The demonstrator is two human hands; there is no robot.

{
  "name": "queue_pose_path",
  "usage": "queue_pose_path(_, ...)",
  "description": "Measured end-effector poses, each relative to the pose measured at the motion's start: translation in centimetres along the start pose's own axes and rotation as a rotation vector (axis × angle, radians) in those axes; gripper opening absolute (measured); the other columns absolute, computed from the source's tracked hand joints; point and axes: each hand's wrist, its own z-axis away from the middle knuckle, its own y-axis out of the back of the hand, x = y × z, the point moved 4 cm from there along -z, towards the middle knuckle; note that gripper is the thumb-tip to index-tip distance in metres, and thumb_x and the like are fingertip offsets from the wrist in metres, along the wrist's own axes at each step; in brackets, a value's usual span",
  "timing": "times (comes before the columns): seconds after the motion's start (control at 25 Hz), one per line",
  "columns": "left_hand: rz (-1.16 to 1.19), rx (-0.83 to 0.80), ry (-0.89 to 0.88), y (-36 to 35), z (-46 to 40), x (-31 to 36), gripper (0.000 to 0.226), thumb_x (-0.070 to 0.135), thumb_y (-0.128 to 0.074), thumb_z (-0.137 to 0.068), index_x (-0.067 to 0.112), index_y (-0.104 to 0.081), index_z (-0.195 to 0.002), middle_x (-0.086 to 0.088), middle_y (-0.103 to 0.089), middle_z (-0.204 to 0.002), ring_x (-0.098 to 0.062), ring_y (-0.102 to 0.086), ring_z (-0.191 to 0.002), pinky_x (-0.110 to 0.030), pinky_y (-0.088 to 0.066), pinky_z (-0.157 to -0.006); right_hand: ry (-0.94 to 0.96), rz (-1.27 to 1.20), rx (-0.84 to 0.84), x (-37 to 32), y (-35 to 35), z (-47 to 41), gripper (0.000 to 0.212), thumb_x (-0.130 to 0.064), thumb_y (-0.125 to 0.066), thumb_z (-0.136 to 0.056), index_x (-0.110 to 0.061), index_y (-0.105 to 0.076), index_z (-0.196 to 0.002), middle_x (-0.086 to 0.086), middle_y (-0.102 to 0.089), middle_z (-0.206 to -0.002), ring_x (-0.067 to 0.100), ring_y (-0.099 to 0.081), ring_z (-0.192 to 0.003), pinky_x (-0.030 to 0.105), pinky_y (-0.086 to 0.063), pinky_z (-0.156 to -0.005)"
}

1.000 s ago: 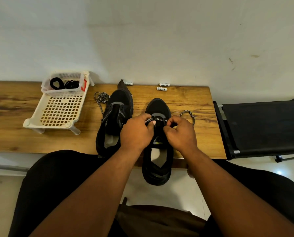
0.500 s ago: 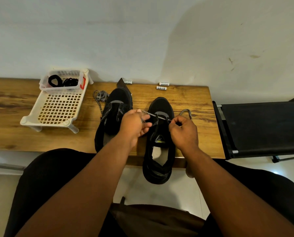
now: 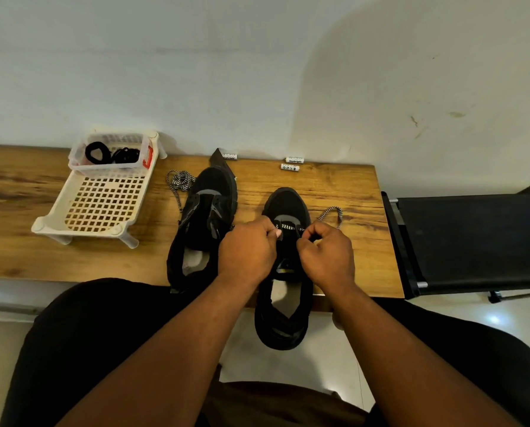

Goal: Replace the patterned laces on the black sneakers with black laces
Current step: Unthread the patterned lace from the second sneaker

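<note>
Two black sneakers lie on the wooden table (image 3: pixel 343 192). The left sneaker (image 3: pixel 203 223) has no lace in it. The right sneaker (image 3: pixel 283 272) hangs heel-first over the front edge. A black-and-white patterned lace (image 3: pixel 288 226) crosses its lowest eyelets, one end looping out to the right. My left hand (image 3: pixel 246 251) pinches the lace at the left eyelet. My right hand (image 3: pixel 325 254) pinches it at the right eyelet. A second patterned lace (image 3: pixel 180 180) lies bunched beside the left sneaker. Black laces (image 3: pixel 113 154) sit in a small clear tub.
A white plastic rack (image 3: pixel 100 204) stands at the left of the table and carries the clear tub (image 3: pixel 109 166). Three small white batteries (image 3: pixel 290 167) lie near the wall. A black chair seat (image 3: pixel 473 238) stands to the right. My knees are under the table's front edge.
My left hand had drawn the lace out to the left half a second ago; now it is back at the eyelet. Both hands are close together over the right sneaker's tongue.
</note>
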Motion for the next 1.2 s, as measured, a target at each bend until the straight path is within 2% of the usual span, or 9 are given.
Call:
queue_pose_path(0.04,0.135,0.001,0.097,0.1,-0.2,-0.2,0.016,0.038,-0.053,-0.105,0.027,-0.065,-0.102,0.006,-0.070,-0.088,-0.013,-0.066,-0.075,-0.031,-0.049,-0.061,-0.021,-0.016,0.008,0.2,0.0,0.0,0.010,-0.017,-0.064,-0.082,-0.021,-0.066,-0.073,-0.006,-0.067,-0.068,0.015,-0.062,-0.062,0.033,-0.052,-0.058)
queue_pose_path(0.16,1.024,-0.035,0.564,0.1,-1.0,-0.9,0.016,0.028,-0.039,-0.112,0.027,-0.053,-0.107,-0.004,-0.073,-0.109,-0.015,-0.073,-0.073,-0.026,-0.054,-0.062,-0.139,-0.100,0.048,0.8,0.3,-0.3,0.013,-0.015,-0.059,-0.084,-0.018,-0.065,-0.072,-0.004,-0.064,-0.065,0.016,-0.059,-0.062,0.032,-0.047,-0.057)
queue_pose_path(0.2,1.087,-0.037,0.581,0.4,-1.0,-0.8,0.012,0.027,-0.039,-0.112,0.027,-0.052,-0.111,-0.004,-0.072,-0.116,-0.016,-0.074,-0.071,-0.025,-0.055,-0.062,-0.166,-0.119,0.053,0.8,0.4,-0.4,0.014,-0.014,-0.059,-0.084,-0.017,-0.065,-0.072,-0.004,-0.064,-0.065,0.016,-0.058,-0.063,0.031,-0.045,-0.057)
queue_pose_path(0.32,0.327,0.099,0.099,2.1,-0.3,0.2,0.040,0.022,-0.058,-0.103,0.027,-0.044,-0.140,0.012,-0.056,-0.133,-0.012,-0.070,-0.080,-0.020,-0.051,-0.063,-0.153,-0.098,0.016,0.7,0.4,-0.5,0.011,-0.016,-0.061,-0.081,-0.019,-0.067,-0.072,-0.005,-0.066,-0.066,0.016,-0.061,-0.065,0.034,-0.050,-0.060)
queue_pose_path(0.44,0.117,-0.013,-0.147,0.8,0.2,1.1,0.051,0.031,-0.061,-0.100,0.029,-0.046,-0.149,0.005,-0.056,-0.147,-0.017,-0.058,-0.127,-0.035,-0.054,-0.096,-0.086,-0.041,-0.006,0.2,0.4,-0.3,0.007,-0.020,-0.065,-0.079,-0.022,-0.067,-0.073,-0.006,-0.067,-0.069,0.015,-0.064,-0.067,0.034,-0.053,-0.062)
queue_pose_path(0.6,0.000,-0.030,-0.080,-0.6,0.1,1.1,0.042,0.036,-0.053,-0.104,0.027,-0.056,-0.146,0.002,-0.064,-0.140,-0.020,-0.060,-0.128,-0.036,-0.050,-0.099,-0.062,-0.003,-0.059,0.1,-0.1,-0.4,0.004,-0.024,-0.069,-0.076,-0.023,-0.066,-0.074,-0.007,-0.068,-0.071,0.015,-0.065,-0.068,0.036,-0.056,-0.061)
queue_pose_path(0.88,0.190,0.044,0.063,-0.9,0.1,-0.3,0.039,0.037,-0.058,-0.103,0.031,-0.057,-0.141,0.005,-0.071,-0.129,-0.020,-0.067,-0.118,-0.043,-0.057,-0.094,-0.126,-0.066,-0.042,0.1,-0.9,-0.2,0.007,-0.019,-0.069,-0.078,-0.018,-0.064,-0.073,-0.006,-0.065,-0.066,0.013,-0.060,-0.062,0.030,-0.050,-0.060)
queue_pose_path(1.08,-0.004,0.073,-0.010,-0.7,0.3,-0.7,0.014,0.040,-0.054,-0.104,0.029,-0.063,-0.105,0.007,-0.067,-0.084,-0.015,-0.065,-0.075,-0.033,-0.050,-0.061,-0.164,-0.107,-0.053,0.3,-1.0,-0.2,0.006,-0.019,-0.068,-0.078,-0.017,-0.064,-0.072,-0.004,-0.065,-0.066,0.013,-0.060,-0.063,0.035,-0.053,-0.062)
queue_pose_path(1.2,0.449,-0.018,0.295,-0.9,-0.7,-1.3,0.011,0.031,-0.047,-0.108,0.027,-0.057,-0.108,0.002,-0.069,-0.098,-0.013,-0.065,-0.072,-0.031,-0.051,-0.062,-0.179,-0.131,-0.050,0.7,-0.8,-0.5,0.009,-0.019,-0.063,-0.078,-0.018,-0.062,-0.069,-0.004,-0.063,-0.065,0.015,-0.059,-0.064,0.037,-0.053,-0.063)
